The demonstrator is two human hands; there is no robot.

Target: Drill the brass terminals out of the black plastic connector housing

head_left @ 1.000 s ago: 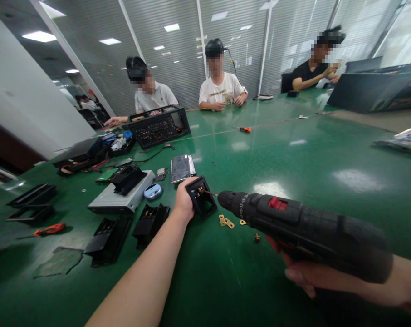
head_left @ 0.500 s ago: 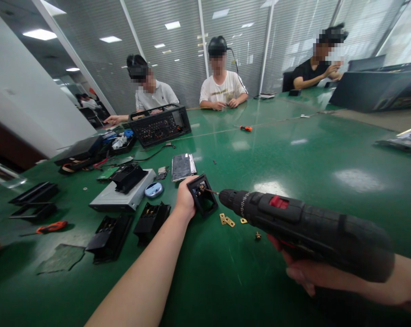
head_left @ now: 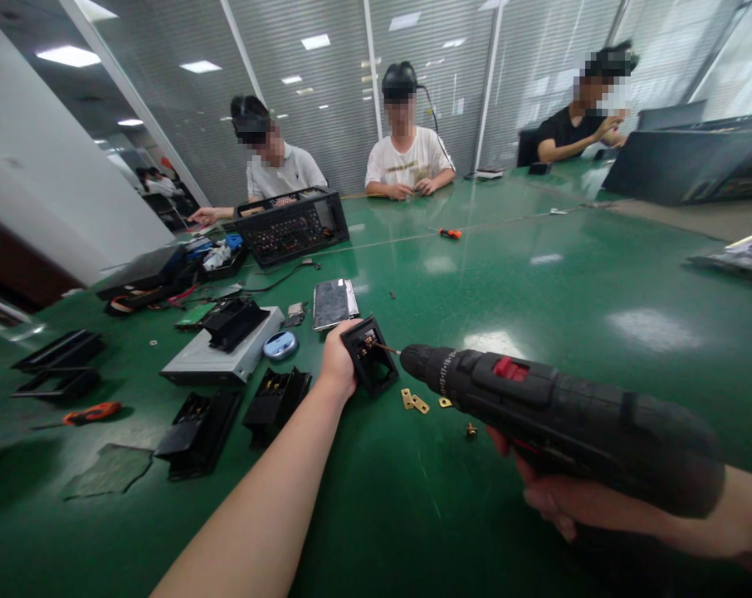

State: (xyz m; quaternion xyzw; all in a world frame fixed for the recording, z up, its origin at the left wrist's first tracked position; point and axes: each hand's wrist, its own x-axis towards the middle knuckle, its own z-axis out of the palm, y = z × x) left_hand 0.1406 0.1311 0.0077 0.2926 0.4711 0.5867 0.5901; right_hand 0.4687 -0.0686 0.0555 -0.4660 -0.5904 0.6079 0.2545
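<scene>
In our left hand (head_left: 339, 363) we hold a black rectangular plastic housing (head_left: 383, 375) with an open, framed face, tilted above or against the green glossy table (head_left: 513, 286); we cannot tell whether its lower edge touches. Our left fingers are clamped on the housing's left side, the thumb at its upper left corner; the other fingers are mostly hidden behind it. The housing thus sits just right of that palm.

Our right hand (head_left: 575, 502) has its fingers wrapped around the grip of a black cordless drill with a red switch (head_left: 575, 419), well apart from the housing. The drill's thin brownish metal bit (head_left: 386, 347) spans the gap, its end at the small gold-coloured metal fittings (head_left: 368, 341) inside the housing; we cannot tell whether it touches them.

Just below the housing we see flat gold-coloured metal plates with holes (head_left: 419, 404), and a small brass-coloured metal piece (head_left: 471, 430) lies below the drill. Two similar black plastic housings (head_left: 276, 407) lie left of our forearm.
</scene>
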